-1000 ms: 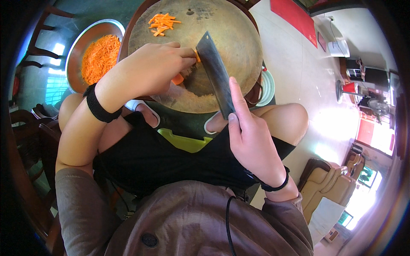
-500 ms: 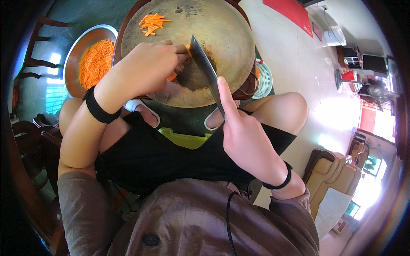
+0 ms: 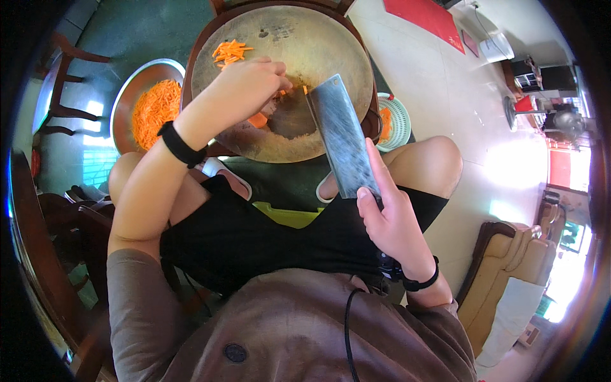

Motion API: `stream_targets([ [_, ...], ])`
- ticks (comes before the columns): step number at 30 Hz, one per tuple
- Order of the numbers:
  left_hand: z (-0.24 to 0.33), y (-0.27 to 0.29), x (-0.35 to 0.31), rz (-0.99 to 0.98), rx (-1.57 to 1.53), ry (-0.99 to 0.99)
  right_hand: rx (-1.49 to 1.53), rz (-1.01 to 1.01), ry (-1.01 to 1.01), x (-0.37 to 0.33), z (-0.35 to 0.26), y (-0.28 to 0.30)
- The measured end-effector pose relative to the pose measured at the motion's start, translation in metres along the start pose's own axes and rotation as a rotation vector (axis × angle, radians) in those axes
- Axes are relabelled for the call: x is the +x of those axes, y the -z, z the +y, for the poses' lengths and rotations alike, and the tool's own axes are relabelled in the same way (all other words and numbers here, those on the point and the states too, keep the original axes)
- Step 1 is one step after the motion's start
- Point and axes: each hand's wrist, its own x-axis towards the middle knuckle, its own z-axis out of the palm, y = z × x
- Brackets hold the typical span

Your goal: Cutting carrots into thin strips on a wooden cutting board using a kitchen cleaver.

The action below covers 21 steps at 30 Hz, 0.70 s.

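My right hand (image 3: 391, 213) grips the handle of a cleaver (image 3: 344, 137), its forefinger stretched along the blade. The blade is turned so its broad side shows, tip over the board, with a small orange bit (image 3: 305, 90) at its edge. My left hand (image 3: 251, 89) is curled over the round wooden chopping board (image 3: 305, 38), its fingertips on cut carrot (image 3: 284, 93); the hand partly hides it. Beneath that palm lies a carrot chunk (image 3: 257, 120). A small pile of carrot sticks (image 3: 230, 52) sits on the board's far left.
A metal basin (image 3: 121, 114) of shredded carrot (image 3: 156, 111) stands left of the board. On the right is a pale green basket (image 3: 400, 118) with orange pieces inside. A yellow-green plastic thing (image 3: 286, 215) lies between my feet. Wooden chairs (image 3: 67, 83) stand at the far left.
The cleaver has moved right, away from my left fingers, and rolled from edge-on to showing its broad side. My left hand stays over the carrot. The whole view has shifted slightly.
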Motion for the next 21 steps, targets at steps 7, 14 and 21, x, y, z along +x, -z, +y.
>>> stream_targets([
  [7, 0.000, 0.003, 0.012, -0.113, 0.105, -0.040, 0.489, -0.087, -0.240, 0.010, 0.003, 0.005],
  [14, 0.000, -0.006, 0.013, -0.128, 0.145, -0.013, 0.658, -0.120, -0.255, 0.013, 0.007, 0.007],
  [21, 0.002, 0.004, 0.019, -0.258, -0.005, 0.121, 0.732, -0.127, -0.263, 0.012, 0.010, 0.007],
])
